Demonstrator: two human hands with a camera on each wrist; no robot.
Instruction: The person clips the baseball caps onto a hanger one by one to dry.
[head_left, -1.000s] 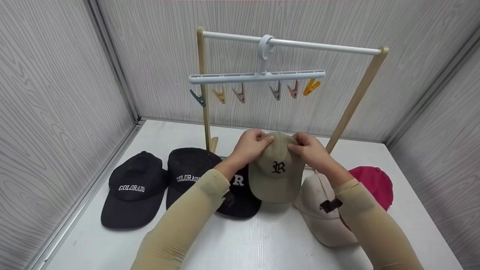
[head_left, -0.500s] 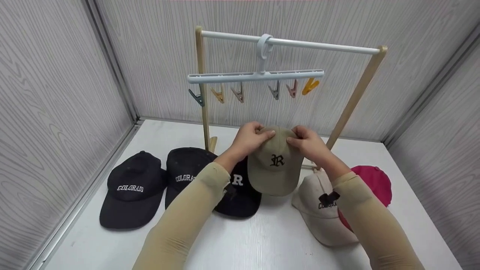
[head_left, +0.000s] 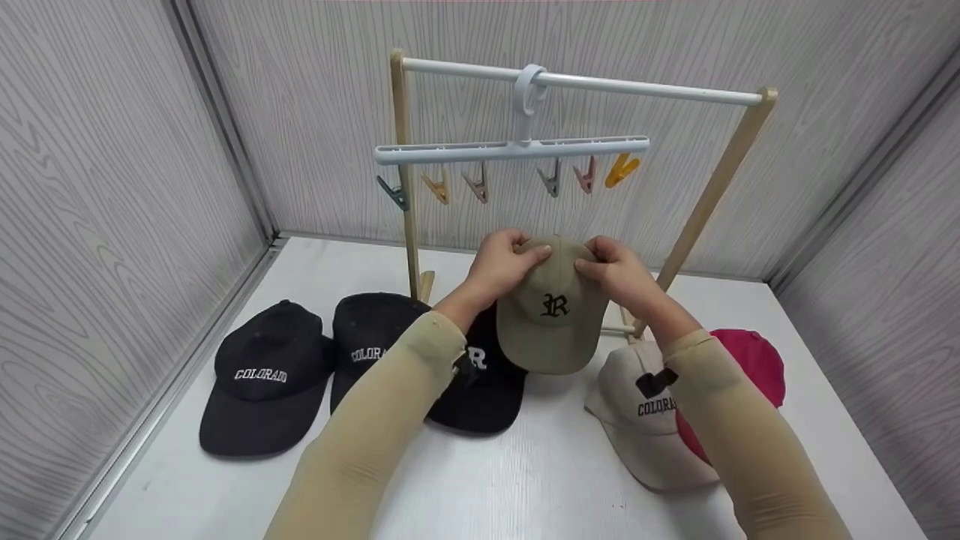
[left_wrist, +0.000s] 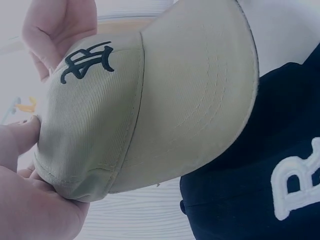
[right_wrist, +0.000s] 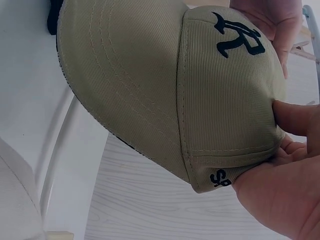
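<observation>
An olive-tan baseball cap [head_left: 553, 307] with a dark letter on its front is held up between both hands, brim down. My left hand [head_left: 501, 266] pinches the crown's left side, thumb on the front. On the opposite side of the crown, my right hand [head_left: 619, 274] grips it the same way. In the left wrist view the cap [left_wrist: 95, 115] covers the middle, with the left thumb against the fabric. The right wrist view shows small dark lettering on the cap's side, close to the right hand [right_wrist: 285, 185]. Fingers behind the crown are mostly hidden.
Above the cap, a pale blue hanger [head_left: 517, 152] with several clips hangs from a rack rail [head_left: 645, 88]. Black caps, including one marked COLORADO [head_left: 262, 375], lie at left. A cream cap [head_left: 649, 427] and a crimson cap [head_left: 754, 367] lie at right, partly behind the right arm.
Both hands have raised the tan cap steadily toward the hanger, keeping their grip on the crown. The other caps stay where they were; more of the cream cap's lettering shows.
</observation>
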